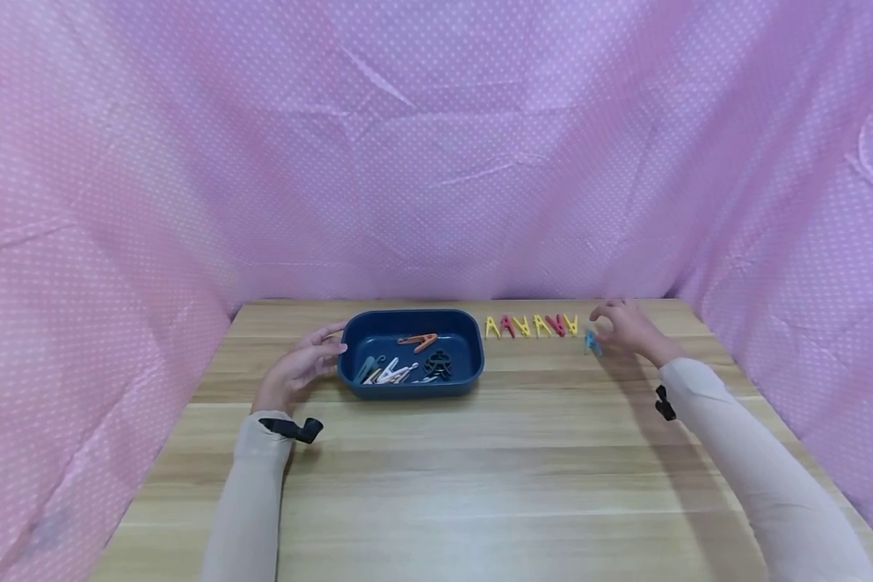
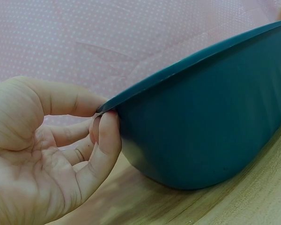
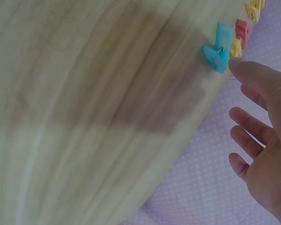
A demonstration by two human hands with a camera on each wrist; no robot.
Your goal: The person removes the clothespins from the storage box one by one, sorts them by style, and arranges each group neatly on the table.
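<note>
Blue clip (image 1: 592, 343) sits near the far edge of the table (image 1: 480, 469), beyond the row's (image 1: 539, 321) right end, beside the released right hand (image 1: 628, 327), while the left hand (image 1: 298, 368) pinches the bin (image 1: 407, 392); lining-up seems underway, next needing a straightening pinch.

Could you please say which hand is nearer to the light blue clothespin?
Right. The right hand is beside the blue clothespin; the left hand is farther away, holding the tub by its rim.
</note>
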